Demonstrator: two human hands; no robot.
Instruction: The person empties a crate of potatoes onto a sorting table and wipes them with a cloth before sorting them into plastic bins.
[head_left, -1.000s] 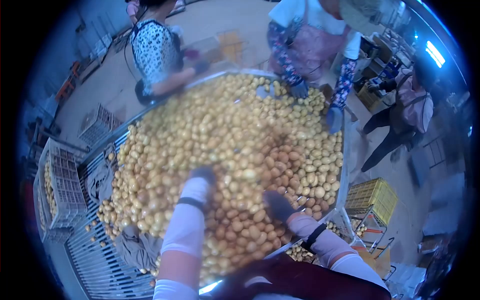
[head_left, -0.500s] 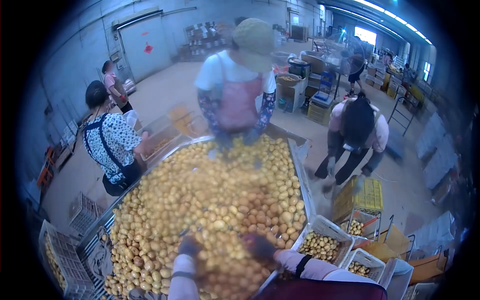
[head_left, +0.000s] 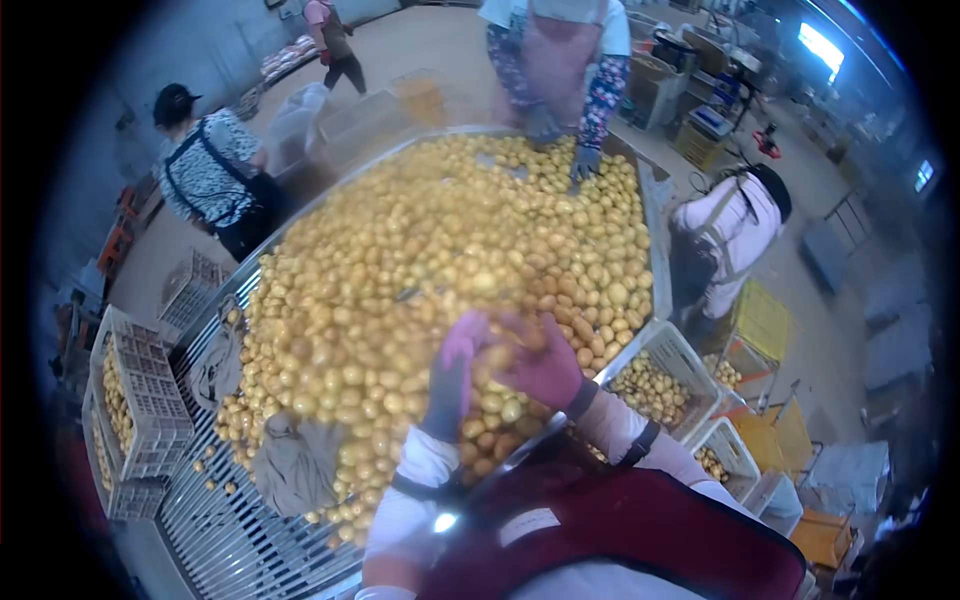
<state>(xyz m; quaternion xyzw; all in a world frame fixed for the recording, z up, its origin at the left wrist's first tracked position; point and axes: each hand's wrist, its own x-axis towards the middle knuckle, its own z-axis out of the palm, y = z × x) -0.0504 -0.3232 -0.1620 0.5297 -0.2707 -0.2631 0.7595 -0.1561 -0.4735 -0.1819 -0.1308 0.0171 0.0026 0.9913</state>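
Observation:
Small yellow-brown potatoes (head_left: pixel 380 290) cover a large metal sorting table (head_left: pixel 240 540). My left hand (head_left: pixel 455 365), in a pink and grey glove, is raised over the near part of the heap, its fingers smeared by motion. Close beside it, my right hand (head_left: pixel 545 372), in a dark pink glove, has its fingers curled around what looks like a brownish potato (head_left: pixel 527 336); this is blurred. Darker brown potatoes (head_left: pixel 570 300) lie just beyond my right hand.
A grey cloth (head_left: pixel 295 465) rests on the slatted near-left part. Crates of potatoes stand left (head_left: pixel 145 400) and right (head_left: pixel 655 390). Across the table, a person's gloved hands (head_left: pixel 585 162) touch the heap. Another person (head_left: pixel 735 230) bends beside a yellow crate (head_left: pixel 760 325). More people are at left.
The view has tilted down and shifted. My hands have come closer together and lifted off the heap. The person at right has bent lower beside the yellow crate.

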